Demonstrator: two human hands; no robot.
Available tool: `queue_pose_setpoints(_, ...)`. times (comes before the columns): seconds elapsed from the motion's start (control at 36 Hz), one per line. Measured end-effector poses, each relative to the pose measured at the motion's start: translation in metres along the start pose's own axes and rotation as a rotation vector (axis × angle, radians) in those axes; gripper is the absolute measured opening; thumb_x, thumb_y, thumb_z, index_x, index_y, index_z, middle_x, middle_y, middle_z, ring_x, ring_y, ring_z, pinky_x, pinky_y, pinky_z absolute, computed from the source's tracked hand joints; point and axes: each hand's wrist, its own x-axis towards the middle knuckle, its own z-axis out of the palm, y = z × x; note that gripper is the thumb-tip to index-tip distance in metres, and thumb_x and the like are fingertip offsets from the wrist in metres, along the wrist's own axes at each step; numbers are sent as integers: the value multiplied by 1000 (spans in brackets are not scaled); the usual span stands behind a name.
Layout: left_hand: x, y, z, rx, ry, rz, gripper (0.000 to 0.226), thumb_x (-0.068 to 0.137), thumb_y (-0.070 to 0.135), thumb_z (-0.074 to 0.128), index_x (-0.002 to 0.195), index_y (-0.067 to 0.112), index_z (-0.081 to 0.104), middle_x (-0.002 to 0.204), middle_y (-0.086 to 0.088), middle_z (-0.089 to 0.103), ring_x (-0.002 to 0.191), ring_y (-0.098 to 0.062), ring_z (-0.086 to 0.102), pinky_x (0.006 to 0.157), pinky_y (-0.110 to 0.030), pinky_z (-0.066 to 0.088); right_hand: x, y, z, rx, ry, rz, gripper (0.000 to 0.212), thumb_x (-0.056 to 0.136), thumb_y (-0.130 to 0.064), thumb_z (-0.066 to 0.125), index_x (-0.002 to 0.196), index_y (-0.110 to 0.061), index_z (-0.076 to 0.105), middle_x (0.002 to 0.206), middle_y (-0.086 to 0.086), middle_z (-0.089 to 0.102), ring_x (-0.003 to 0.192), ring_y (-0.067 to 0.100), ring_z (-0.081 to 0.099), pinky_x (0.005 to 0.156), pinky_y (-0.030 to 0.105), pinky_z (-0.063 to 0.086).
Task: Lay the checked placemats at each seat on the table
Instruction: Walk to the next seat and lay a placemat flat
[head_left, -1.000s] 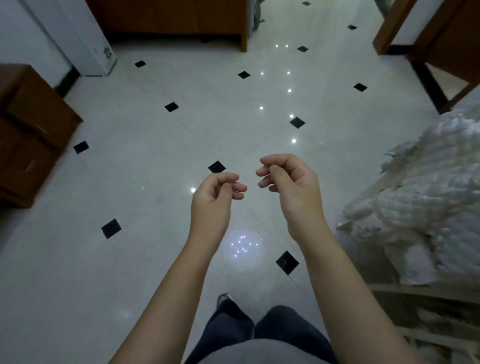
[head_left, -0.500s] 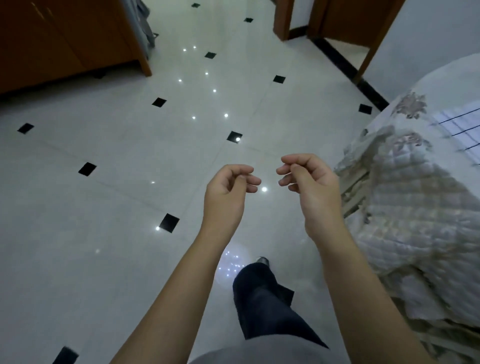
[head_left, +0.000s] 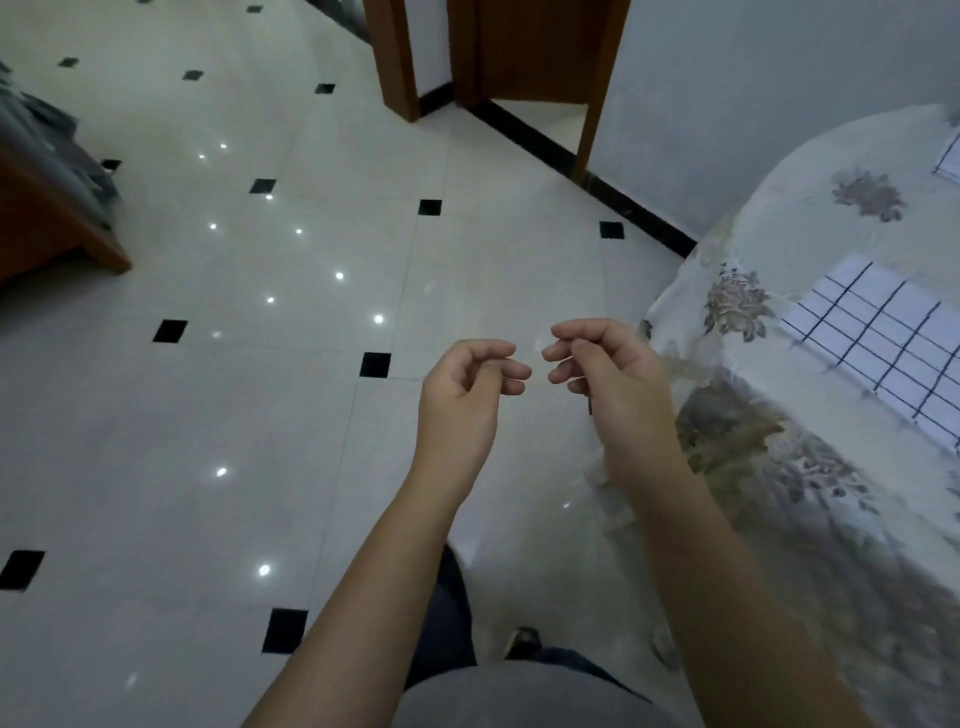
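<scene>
A white placemat with dark checks (head_left: 878, 338) lies flat on the round table (head_left: 789, 208), which wears a pale floral cloth, at the right. The corner of a second checked placemat (head_left: 949, 156) shows at the right edge, farther back on the table. My left hand (head_left: 460, 395) and my right hand (head_left: 613, 384) hang in front of me over the floor, just left of the table's edge, fingertips nearly facing each other. Both have loosely curled fingers and hold nothing.
Glossy white floor tiles with small black squares (head_left: 374, 364) spread ahead and to the left. A brown wooden cabinet (head_left: 47, 228) stands at the left with grey cloth on it. Wooden door frames (head_left: 400, 62) and a white wall lie ahead. My legs show below.
My view has swung to the right and I have stepped along: the table and its checked placemat have come into sight. Both hands keep the same loosely curled pose in front of me.
</scene>
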Motion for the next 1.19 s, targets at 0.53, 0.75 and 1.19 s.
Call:
queue_pose_setpoints(0.53, 294, 63, 53, 138, -558, 66, 27, 92, 2, 41, 88, 20, 60, 79, 5, 68, 66, 1, 60, 59, -4, 43, 228, -41, 44, 109, 582, -30, 30, 92, 0, 41, 85, -19, 63, 73, -6, 65, 59, 2, 57, 59, 12, 43)
queue_pose_setpoints(0.75, 366, 65, 143, 168, -758, 51, 24, 93, 1, 40, 91, 14, 59, 82, 0, 67, 63, 3, 59, 57, -4, 43, 301, -47, -12, 175, 819, -44, 29, 91, 1, 41, 83, -17, 62, 72, -5, 64, 57, 3, 55, 57, 11, 43)
queue_pose_setpoints(1.19, 488, 120, 374, 233, -1099, 99, 25, 94, 1, 39, 90, 16, 59, 78, 4, 65, 60, 5, 59, 54, -3, 42, 454, -106, -166, 267, 1171, -135, 30, 89, 2, 42, 81, -18, 62, 72, -4, 64, 60, 10, 55, 57, 15, 42)
